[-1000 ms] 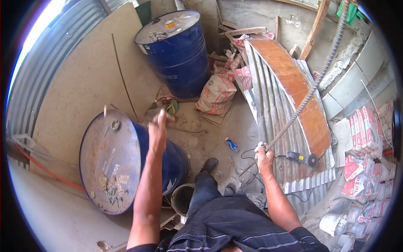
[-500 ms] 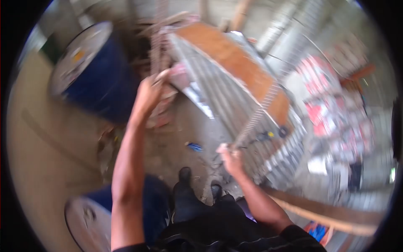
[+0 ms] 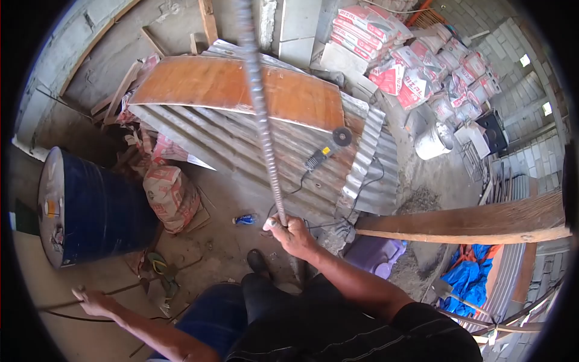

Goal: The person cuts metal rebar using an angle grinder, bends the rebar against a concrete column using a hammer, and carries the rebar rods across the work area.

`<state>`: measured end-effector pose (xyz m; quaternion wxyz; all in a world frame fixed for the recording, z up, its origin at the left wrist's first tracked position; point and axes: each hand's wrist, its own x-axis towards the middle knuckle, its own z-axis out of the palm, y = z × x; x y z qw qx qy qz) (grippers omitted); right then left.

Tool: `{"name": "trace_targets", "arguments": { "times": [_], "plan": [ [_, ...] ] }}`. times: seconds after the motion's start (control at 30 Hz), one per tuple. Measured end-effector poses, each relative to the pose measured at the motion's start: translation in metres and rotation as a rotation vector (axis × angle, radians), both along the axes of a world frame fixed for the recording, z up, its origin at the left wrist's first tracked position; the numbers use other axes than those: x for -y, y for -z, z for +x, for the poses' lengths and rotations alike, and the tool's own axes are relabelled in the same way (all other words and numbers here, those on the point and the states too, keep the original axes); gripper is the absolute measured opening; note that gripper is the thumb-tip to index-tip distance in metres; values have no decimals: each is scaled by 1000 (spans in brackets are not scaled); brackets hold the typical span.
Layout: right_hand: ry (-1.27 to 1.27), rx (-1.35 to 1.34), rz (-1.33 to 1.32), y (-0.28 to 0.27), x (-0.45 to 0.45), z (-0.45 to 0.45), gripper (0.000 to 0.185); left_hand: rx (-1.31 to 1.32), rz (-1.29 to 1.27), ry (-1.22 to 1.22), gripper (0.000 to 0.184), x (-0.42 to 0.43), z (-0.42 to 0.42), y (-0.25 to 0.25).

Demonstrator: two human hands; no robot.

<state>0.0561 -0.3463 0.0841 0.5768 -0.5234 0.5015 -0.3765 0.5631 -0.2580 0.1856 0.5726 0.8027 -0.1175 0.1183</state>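
Observation:
A ribbed steel rebar rises from my right hand towards the top of the view. My right hand is closed round its lower part, the thumb lying along it. At the lower left, my left hand is stretched out with its fingers closed round a thin dark rod; whether this is also rebar I cannot tell. Beyond the rebar, an angle grinder with its cord lies on corrugated metal sheets, beside a brown plywood sheet.
Blue drums stand at left and by my legs. Red-and-white cement bags are piled at the back right, near a white bucket. A wooden beam crosses the right side. A blue can and slippers lie on the floor.
My left hand has dropped from the upper middle to the lower left. My right hand has moved left with the rebar, which now stands more upright. The view has turned right.

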Motion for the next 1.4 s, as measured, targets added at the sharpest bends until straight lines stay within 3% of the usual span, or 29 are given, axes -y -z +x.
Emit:
{"name": "trace_targets", "arguments": {
  "times": [0.1, 0.13, 0.2, 0.23, 0.27, 0.3, 0.37, 0.43, 0.5, 0.53, 0.57, 0.63, 0.67, 0.7, 0.77, 0.83, 0.87, 0.9, 0.97, 1.0, 1.03, 1.1, 1.13, 1.2, 1.23, 1.3, 1.33, 1.4],
  "plan": [
    [12, -8, 8, 4, -18, -37, 26, 144, 179, 359, 37, 40, -133, -103],
    [8, 8, 10, 11, -24, -46, 26, 155, 168, 366, 37, 44, -167, -115],
    [41, 49, 21, -4, -35, -67, 27, 93, 43, 830, 43, 62, -229, -131],
    [75, 125, -126, -12, -38, -72, 26, 92, 25, 895, 43, 67, -252, -135],
    [34, 128, -33, -21, -44, -87, 27, -48, -78, 1040, 44, 60, -271, -135],
    [-28, 56, -7, -29, -49, -104, 31, -198, -171, 1184, 45, 54, -289, -134],
    [-17, 179, -155, -17, -61, -127, 42, -196, -139, 1030, 57, 51, -311, -125],
    [47, 183, -288, -15, -73, -152, 46, -203, -127, 1307, 49, 58, -286, -103],
    [143, 183, -247, -20, -90, -176, 47, 10, -52, 1364, 62, 47, -368, -129],
    [160, 190, -207, -23, -97, -185, 48, -12, -41, 1432, 61, 46, -384, -129],
    [222, 179, -217, -23, -103, -191, 48, 176, -120, 1346, 60, 50, -410, -119],
    [243, 113, -216, -23, -111, -200, 42, 85, -256, 1402, 62, 56, -465, -113],
    [296, 44, -277, -21, -114, -198, 39, -117, -144, 1600, 61, 67, -440, -91],
    [343, 23, -272, -25, -116, -198, 39, 101, -163, 1551, 62, 85, -438, -60],
    [437, 52, -337, -35, -119, -190, 40, 17, -34, 1908, 59, 88, -467, -56],
    [470, -20, -359, -35, -123, -186, 40, -610, -148, 1804, 58, 84, -512, -41],
    [447, -19, -315, -35, -126, -184, 38, -537, -136, 2035, 64, 79, -525, -43],
    [417, -12, -274, -34, -128, -182, 37, -682, -68, 2104, 78, 90, -517, -28],
    [401, 7, -252, -40, -141, -187, 38, -774, -90, 1983, 80, 81, -537, -10],
    [367, 13, -231, -42, -147, -190, 39, -653, -207, 2170, 80, 75, -553, -7],
    [376, 24, -243, -39, -152, -194, 39, -634, -202, 2182, 80, 69, -554, -2],
    [459, 47, -290, -28, -167, -211, 41, -85, -41, 2036, 60, 56, -563, 8],
    [496, 279, -257, -25, -174, -218, 42, -94, -52, 2075, 60, 42, -584, -1],
    [562, 212, -342, -28, -196, -238, 40, -489, -166, 2353, 59, 1, -632, -30],
    [582, 169, -421, -29, -208, -249, 38, -451, -135, 2309, 60, -17, -651, -37],
    [628, 53, -373, -22, -228, -266, 36, -63, -21, 2319, 56, -40, -677, -53],
    [618, -24, -315, -18, -237, -274, 34, -65, -43, 2362, 56, -53, -692, -53],
    [727, -65, -331, -11, -257, -283, 30, 213, -127, 2271, 61, -74, -718, -53]
  ]
}}
